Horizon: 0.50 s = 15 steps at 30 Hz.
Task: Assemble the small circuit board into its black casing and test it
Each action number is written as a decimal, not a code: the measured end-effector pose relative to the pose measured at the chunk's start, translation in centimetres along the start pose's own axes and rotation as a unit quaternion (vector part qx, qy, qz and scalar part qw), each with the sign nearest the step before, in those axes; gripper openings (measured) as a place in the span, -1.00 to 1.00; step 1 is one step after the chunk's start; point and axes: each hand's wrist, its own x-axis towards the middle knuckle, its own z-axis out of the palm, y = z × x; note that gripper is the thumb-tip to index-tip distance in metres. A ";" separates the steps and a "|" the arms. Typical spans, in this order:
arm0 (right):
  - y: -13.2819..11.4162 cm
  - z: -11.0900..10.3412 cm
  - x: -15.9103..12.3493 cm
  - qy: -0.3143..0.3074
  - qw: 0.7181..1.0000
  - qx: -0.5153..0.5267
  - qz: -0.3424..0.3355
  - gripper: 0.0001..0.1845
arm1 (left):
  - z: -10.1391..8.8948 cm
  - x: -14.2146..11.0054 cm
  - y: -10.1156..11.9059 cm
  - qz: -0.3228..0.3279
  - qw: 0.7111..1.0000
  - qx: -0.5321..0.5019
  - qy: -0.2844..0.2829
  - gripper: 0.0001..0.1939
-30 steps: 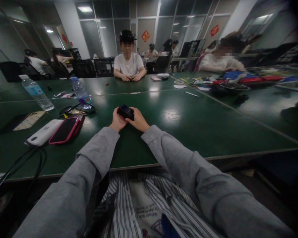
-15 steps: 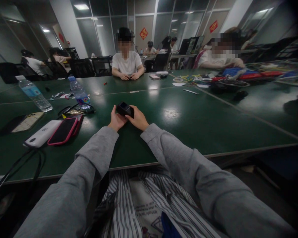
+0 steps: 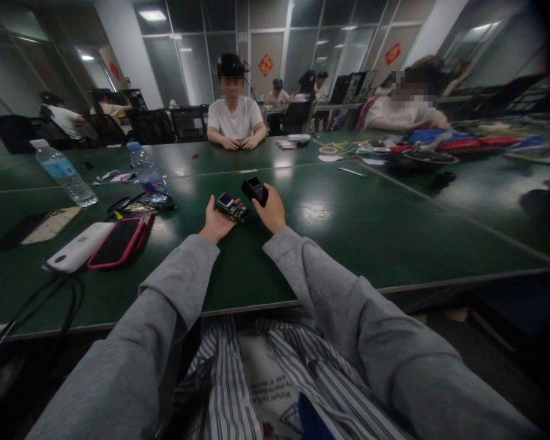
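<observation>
Over the green counter, I have my left grip holding the circuit board, long axis slanting near-right; just beyond, rightward, my right grip clasps the black casing.

I cradle a circuit board with a small screen in my left hand and grip a black casing just beside it in my right hand. On the green table, leftward, I see a pink-cased phone and a blue-capped plastic bottle.
</observation>
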 end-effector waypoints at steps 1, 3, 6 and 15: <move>0.1 0.2 -0.1 -0.011 1.000 -0.008 0.003 -0.41 | 0.0 0.0 0.0 -0.001 1.000 0.001 -0.001 -0.42; 0.2 0.4 -0.4 -0.034 0.999 -0.022 0.003 -0.43 | -0.1 0.1 0.0 -0.001 1.000 0.002 -0.002 -0.41; 0.2 0.5 -0.6 -0.061 0.997 -0.043 -0.003 -0.46 | -0.3 0.3 0.1 -0.004 1.000 0.003 -0.005 -0.40; 0.1 0.5 -0.4 0.011 0.998 -0.059 -0.004 -0.62 | -0.3 0.4 0.0 -0.004 1.000 -0.001 -0.004 -0.42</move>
